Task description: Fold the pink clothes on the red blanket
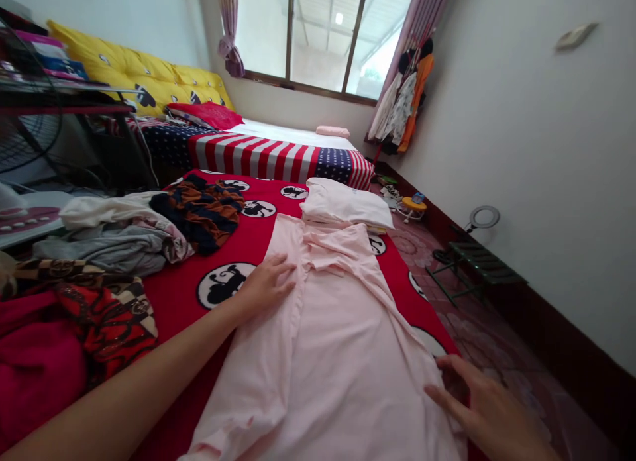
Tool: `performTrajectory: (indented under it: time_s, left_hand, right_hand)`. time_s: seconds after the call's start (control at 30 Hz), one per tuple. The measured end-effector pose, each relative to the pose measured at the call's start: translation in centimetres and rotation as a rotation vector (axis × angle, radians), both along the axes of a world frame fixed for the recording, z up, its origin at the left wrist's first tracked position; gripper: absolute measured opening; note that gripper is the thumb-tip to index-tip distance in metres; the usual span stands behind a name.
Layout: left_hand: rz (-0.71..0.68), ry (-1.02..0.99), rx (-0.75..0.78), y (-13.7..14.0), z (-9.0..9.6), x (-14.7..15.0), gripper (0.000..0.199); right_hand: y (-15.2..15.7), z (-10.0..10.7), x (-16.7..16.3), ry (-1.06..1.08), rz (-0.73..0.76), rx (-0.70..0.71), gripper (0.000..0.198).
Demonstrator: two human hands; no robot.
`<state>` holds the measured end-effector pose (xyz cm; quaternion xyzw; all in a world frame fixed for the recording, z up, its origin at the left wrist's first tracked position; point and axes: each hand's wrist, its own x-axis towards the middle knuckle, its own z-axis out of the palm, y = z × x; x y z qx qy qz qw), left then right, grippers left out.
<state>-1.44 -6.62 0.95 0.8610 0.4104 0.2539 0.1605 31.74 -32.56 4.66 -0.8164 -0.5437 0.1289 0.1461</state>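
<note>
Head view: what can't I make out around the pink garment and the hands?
All in the head view:
- Pink garment: near end cut off by the bottom edge.
- Left hand: palm hidden by the back of the hand.
- Right hand: wrist cut off by the bottom edge.
- White folded cloth: small marking too tiny to read.
- Magenta cloth: cut off by the left edge.

Your left forearm [149, 381] is bare along its visible length and tapers toward a narrow wrist. Your left hand [265, 287] is bare, with slender fingers [284, 269]. Your right hand [489, 401] is likewise bare; its outline blurs toward the wrist. Nail detail is too small to read.
</note>
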Motion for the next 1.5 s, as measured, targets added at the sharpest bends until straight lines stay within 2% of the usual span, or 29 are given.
performTrajectory:
  time_s: [0.1, 0.17, 0.23, 0.27, 0.37, 0.4, 0.5, 0.6, 0.73, 0.9, 1.0, 1.13, 1.2, 1.3, 1.4, 1.5]
  left_hand:
    - [-0.039, -0.005, -0.054, 1.0, 1.8, 0.8, 0.044]
    - [-0.07, 0.017, -0.04, 1.4, 3.1, 2.0, 0.046]
    - [-0.084, 0.09, -0.007, 1.7, 4.0, 3.4, 0.048]
    - [-0.09, 0.136, 0.006, 1.8, 4.2, 4.2, 0.05]
    - [-0.106, 0.214, 0.032, 2.4, 4.1, 5.9, 0.054]
    - [-0.104, 0.214, 0.033, 2.6, 3.9, 6.2, 0.052]
    - [-0.054, 0.163, -0.002, 3.4, 3.5, 6.5, 0.038]
    - [-0.05, -0.028, -0.111, 4.2, 3.3, 6.2, 0.028]
    - [-0.036, -0.387, -0.385, 4.9, 3.8, 6.1, 0.023]
    - [0.044, -0.583, -0.466, 5.2, 5.5, 5.9, 0.04]
    - [0.062, -0.76, -0.559, 5.0, 6.1, 5.3, 0.036]
    - [0.133, -0.908, -0.665, 4.7, 4.9, 4.2, 0.023]
    - [0.142, -0.938, -0.7, 4.5, 3.8, 3.7, 0.02]
    - [0.133, -1.004, -0.755, 4.2, 2.4, 3.4, 0.025]
    - [0.159, -1.056, -0.806, 4.3, 1.7, 3.5, 0.041]
    - [0.172, -0.946, -0.68, 4.2, 1.3, 3.9, 0.04]
  right_hand:
    - [-2.1, -0.2, -0.9, 0.114, 0.095, -0.054, 0.022]
    - [-2.7, -0.3, -1.5, 0.157, 0.156, -0.006, 0.021]
    - [-2.8, -0.7, -1.7, 0.183, 0.139, 0.075, 0.021]
    - [-2.7, -1.0, -1.6, 0.197, 0.099, 0.11, 0.022]
    - [-2.1, -1.8, -1.3, 0.21, -0.041, 0.163, 0.047]
    - [-1.8, -2.0, -1.3, 0.197, -0.057, 0.168, 0.047]
    - [-1.1, -1.8, -1.6, 0.176, 0.009, 0.21, 0.027]
    - [-0.6, -0.7, -2.4, 0.191, 0.06, 0.286, 0.028]
    - [-0.1, 1.8, -3.9, 0.185, 0.113, 0.229, 0.028]
    - [1.5, 4.2, -7.5, 0.22, 0.292, 0.227, 0.021]
    - [2.7, 3.8, -10.2, 0.239, 0.427, 0.171, 0.014]
    - [4.0, 2.2, -12.9, 0.313, 0.695, -0.085, 0.022]
    - [5.3, 2.1, -13.1, 0.317, 0.7, -0.119, 0.017]
    - [9.4, 2.8, -11.5, 0.319, 0.523, 0.065, 0.018]
    - [16.0, 3.1, -8.4, 0.377, 0.389, 0.283, 0.021]
    - [22.9, 2.6, -5.5, 0.454, 0.215, 0.439, 0.022]
